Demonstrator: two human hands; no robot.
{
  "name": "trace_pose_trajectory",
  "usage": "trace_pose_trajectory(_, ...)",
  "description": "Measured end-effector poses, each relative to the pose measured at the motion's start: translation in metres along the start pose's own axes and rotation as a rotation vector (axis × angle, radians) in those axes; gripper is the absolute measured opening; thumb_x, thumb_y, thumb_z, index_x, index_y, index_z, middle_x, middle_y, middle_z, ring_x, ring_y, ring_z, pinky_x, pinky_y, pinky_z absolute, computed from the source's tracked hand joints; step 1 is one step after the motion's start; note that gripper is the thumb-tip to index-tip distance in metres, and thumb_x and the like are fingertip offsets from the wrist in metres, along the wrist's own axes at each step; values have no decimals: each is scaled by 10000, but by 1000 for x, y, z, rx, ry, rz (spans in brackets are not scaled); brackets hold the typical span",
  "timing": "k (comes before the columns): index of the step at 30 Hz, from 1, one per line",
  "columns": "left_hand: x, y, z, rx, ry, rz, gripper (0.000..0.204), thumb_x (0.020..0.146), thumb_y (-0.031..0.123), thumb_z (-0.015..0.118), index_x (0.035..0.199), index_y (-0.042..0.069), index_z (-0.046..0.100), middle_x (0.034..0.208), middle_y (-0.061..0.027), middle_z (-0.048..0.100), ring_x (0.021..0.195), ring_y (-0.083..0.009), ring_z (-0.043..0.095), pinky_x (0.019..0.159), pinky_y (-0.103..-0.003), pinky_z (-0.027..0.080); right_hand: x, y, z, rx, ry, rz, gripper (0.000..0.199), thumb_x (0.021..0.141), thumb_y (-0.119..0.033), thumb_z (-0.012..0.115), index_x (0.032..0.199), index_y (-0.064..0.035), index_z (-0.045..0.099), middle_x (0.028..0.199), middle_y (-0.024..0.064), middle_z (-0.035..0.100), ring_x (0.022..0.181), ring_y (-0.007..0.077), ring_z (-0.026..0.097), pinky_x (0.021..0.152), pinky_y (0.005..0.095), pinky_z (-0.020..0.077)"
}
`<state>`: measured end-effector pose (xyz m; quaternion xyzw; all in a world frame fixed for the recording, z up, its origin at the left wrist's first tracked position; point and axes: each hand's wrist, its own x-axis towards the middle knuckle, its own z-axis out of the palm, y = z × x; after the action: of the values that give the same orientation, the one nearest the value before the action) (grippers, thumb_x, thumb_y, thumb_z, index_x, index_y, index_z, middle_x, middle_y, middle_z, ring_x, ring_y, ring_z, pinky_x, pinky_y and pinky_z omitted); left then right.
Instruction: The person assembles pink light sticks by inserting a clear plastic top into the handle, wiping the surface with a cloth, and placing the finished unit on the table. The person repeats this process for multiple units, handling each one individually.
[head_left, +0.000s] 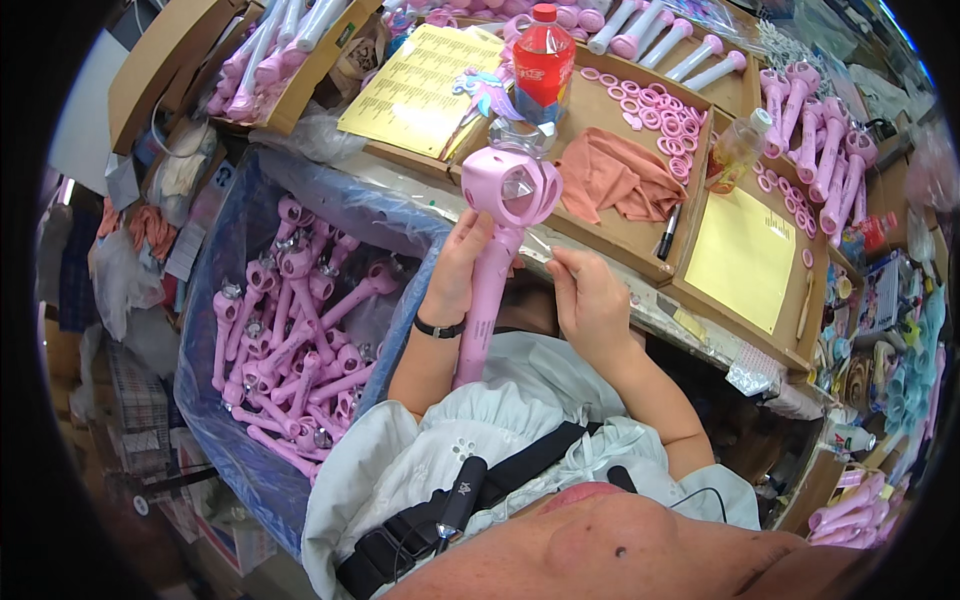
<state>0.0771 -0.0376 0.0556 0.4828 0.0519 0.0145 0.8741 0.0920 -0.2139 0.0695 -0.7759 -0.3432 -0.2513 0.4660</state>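
Note:
My left hand (458, 268) is wrapped round the handle of a pink toy wand (490, 300), just under its round head. The wand stands nearly upright in front of my chest, its handle end against my clothes. On top of the head sits a clear, silvery crown-like piece, and a faceted clear window shows in its side. Beside the wand my right hand (590, 300) is closed in a pinch. From its fingertips a small, thin pale piece (538, 244) points toward the wand; its kind is too small to make out.
To my left, a blue-lined bin (235, 440) holds several pink wands. On the bench are a red-capped bottle (543, 65), an orange cloth (620, 175), a box of pink rings (660, 115), yellow sheets (742, 258) and a marker (670, 232). More wands (825, 150) lie at the right.

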Motion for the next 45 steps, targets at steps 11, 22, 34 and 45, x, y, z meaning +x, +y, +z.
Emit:
trace_pose_trajectory(11, -8, -1, 18, 193, 46, 128, 438, 872, 230, 648, 1211, 32, 453, 965, -27, 583, 763, -69, 569, 625, -196, 466, 3, 5, -13, 281, -159, 465, 129, 882, -125, 589, 940, -17, 549, 647, 103, 597, 531, 264, 587, 505, 350, 462)
trace_pose_trajectory(22, -13, -6, 18, 384, 78, 243, 534, 820, 138, 691, 1260, -8, 425, 1082, -44, 543, 957, -89, 506, 826, -232, 425, -11, 10, -3, 0, -27, 89, 131, 907, -122, 558, 950, 1, 551, 647, 120, 582, 545, 245, 579, 549, 329, 468)
trace_pose_trajectory(34, -19, -24, 6, 407, 34, 316, 692, 790, 63, 693, 1361, -23, 310, 1202, -85, 507, 1066, -131, 503, 908, -273, 417, -7, 7, -14, -2, -24, 162, 80, 817, -83, 649, 863, -20, 630, 733, 119, 577, 607, 253, 558, 541, 327, 440)
trace_pose_trajectory(45, -19, -29, 2, 368, 38, 281, 708, 782, 56, 694, 1365, -34, 303, 1199, -104, 511, 1047, -148, 523, 882, -265, 429, -11, 4, -16, 62, -126, 226, 117, 869, -126, 591, 878, -11, 616, 765, 145, 610, 640, 261, 579, 592, 314, 454)
